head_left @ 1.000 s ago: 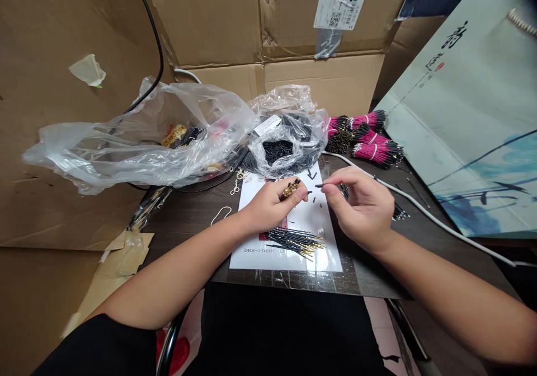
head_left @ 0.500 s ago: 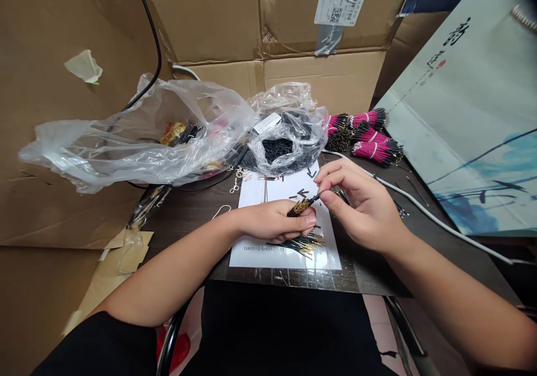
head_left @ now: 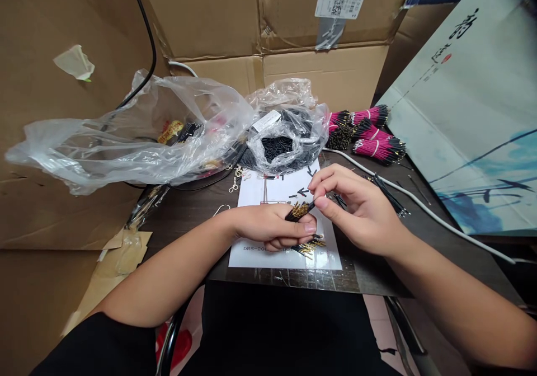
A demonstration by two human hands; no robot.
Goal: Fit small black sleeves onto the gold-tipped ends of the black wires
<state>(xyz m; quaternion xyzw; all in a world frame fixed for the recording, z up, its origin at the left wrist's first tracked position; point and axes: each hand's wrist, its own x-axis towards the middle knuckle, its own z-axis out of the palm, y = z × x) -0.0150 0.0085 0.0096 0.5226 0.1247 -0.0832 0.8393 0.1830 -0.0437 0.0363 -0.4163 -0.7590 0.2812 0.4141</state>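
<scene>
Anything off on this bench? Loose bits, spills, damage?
Small black pieces lie loose at mixed angles on the white sheet, untidy next to the banded magenta bundles. The taped cardboard at left looks ragged, maybe torn. No spill visible.

Hands (head_left: 279,226) hold gold-tipped bundle (head_left: 298,211), black piece (head_left: 311,204) | white sheet (head_left: 251,257) below | pink bundles (head_left: 375,147) behind

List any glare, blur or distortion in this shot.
All in the head view: white glare streaks the large translucent plastic bag; shine whitens the front of the dark wood-grain table; wide-angle stretching shows toward the edges; the upper right corner falls dark and soft; the thin black piece at the right hand is too small to resolve.
</scene>
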